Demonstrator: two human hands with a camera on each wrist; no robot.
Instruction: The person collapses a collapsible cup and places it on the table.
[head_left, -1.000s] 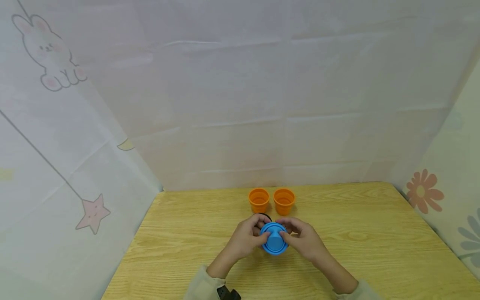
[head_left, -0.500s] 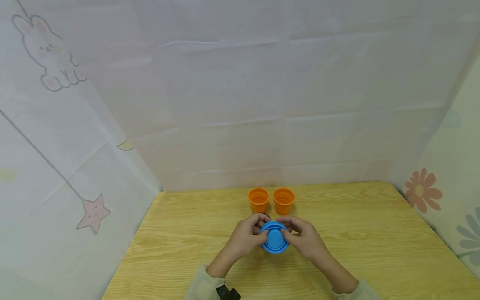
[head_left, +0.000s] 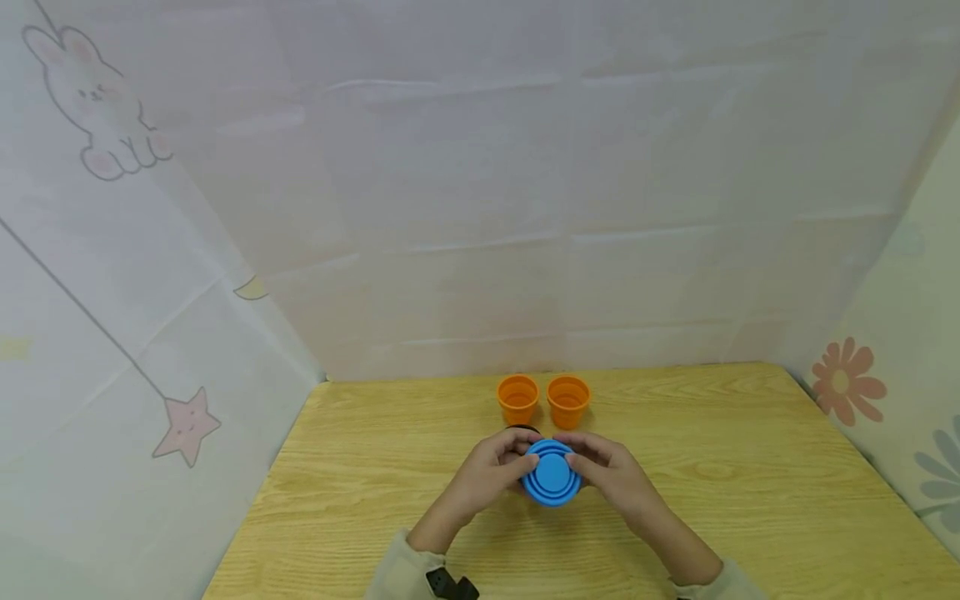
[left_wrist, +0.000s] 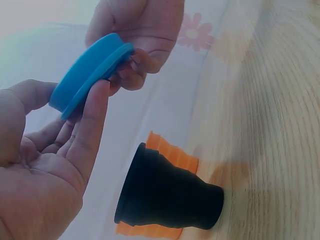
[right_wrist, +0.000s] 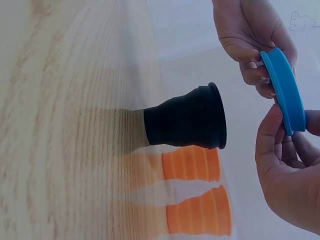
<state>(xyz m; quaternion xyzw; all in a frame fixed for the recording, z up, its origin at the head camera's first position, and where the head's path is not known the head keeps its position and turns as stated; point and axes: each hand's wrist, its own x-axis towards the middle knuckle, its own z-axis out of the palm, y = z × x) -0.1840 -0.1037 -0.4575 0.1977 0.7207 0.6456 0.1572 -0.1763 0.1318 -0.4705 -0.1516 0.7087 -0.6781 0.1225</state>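
A blue collapsible cup [head_left: 552,473] is held up between both hands, folded into a flat disc of concentric rings. My left hand [head_left: 489,473] pinches its left edge, thumb on the near face and fingers behind. At the opposite edge my right hand [head_left: 611,477] pinches it the same way. Seen edge-on in the left wrist view, the blue cup [left_wrist: 90,75] is a shallow ring with a wider rim, raised above the table. Beyond the hands a black collapsible cup [right_wrist: 187,119] stands upright and expanded; the hands hide most of it in the head view.
Two expanded orange cups, a left one [head_left: 517,400] and a right one [head_left: 568,402], stand side by side behind the black cup. The wooden table [head_left: 360,467] ends at a patterned cloth wall [head_left: 465,250] at the back and sides.
The blue cup's base, earlier a slanted bulge in the middle, has been pressed into even flat rings. Both thumbs have shifted slightly outward and up along its edge; the other cups stay put.
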